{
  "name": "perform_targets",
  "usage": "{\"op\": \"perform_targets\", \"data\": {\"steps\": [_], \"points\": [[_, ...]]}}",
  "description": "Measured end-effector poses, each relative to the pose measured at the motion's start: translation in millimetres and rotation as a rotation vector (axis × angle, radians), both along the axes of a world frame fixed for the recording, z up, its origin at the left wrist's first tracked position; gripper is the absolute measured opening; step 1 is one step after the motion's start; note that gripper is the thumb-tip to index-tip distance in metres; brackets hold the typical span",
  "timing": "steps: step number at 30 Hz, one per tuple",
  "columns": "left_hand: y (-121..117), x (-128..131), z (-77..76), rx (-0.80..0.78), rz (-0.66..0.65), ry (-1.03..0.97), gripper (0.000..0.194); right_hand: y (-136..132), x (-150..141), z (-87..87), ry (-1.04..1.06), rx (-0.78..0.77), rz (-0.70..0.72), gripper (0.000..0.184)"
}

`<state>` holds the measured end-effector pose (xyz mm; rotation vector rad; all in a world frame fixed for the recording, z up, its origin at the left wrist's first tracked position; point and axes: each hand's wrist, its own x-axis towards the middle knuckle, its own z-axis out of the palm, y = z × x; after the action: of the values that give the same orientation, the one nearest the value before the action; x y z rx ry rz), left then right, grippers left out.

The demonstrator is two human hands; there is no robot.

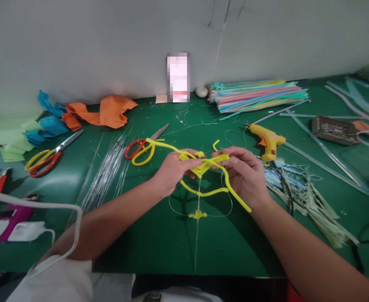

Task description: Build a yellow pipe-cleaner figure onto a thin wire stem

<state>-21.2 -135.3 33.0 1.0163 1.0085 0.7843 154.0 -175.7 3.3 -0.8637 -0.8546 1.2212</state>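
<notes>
Both hands hold a craft piece of bent yellow pipe cleaners above the green table. My left hand pinches its left side, thumb on top. My right hand is closed at the right end, its fingertips on a yellow strand. One loose yellow end reaches up and left over the scissors; another hangs down past my right wrist. Beneath the folded middle, a thin straight wire runs down, with a curved yellow strand, a wire loop and a small yellow ornament on it. Fingers hide part of the folds.
Red-and-yellow scissors lie beside my left hand, with cut wires nearby. A second pair of scissors is further left. A yellow glue gun and tinsel strands lie right. Pipe cleaners and a phone are at the wall.
</notes>
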Motion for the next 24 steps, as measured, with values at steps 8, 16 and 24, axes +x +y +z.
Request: {"op": "perform_targets", "data": {"steps": [8,16,24], "points": [[-0.2,1.0,2.7,-0.136,-0.017,-0.077,0.015,1.5,-1.6,0.1,0.097,-0.148,0.104,0.02],[-10.3,4.2,14.1,-0.14,0.049,-0.141,0.011,-0.4,-14.1,-9.6,-0.107,-0.161,0.29,0.029],[-18.6,6.0,20.3,-0.276,0.085,-0.173,0.014,-11.0,-14.9,-20.8,-0.162,0.047,0.277,0.037]]}}
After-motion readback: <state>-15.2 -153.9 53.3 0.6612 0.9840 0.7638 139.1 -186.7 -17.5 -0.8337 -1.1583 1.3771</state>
